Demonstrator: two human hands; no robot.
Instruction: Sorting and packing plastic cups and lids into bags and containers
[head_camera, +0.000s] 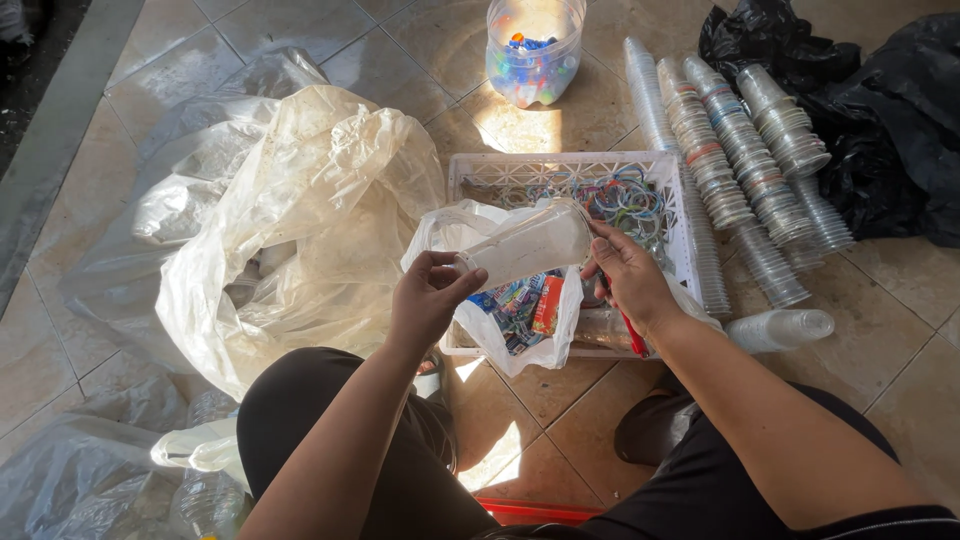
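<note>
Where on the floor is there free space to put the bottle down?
Bare tile lies between the white crate and the jar of caps, and at right below the lying cup stack. A smaller patch sits between the knees. It is crowded left, under the big plastic bags, and upper right, with cup rows and black bags.

One clear bottle (528, 245), one white crate (560, 170), one jar of caps (532, 50), two hands (428, 298).

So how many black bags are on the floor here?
2, though folds may hide more: one black bag at the top right behind the stacked cups, a larger black bag against the right edge.
</note>
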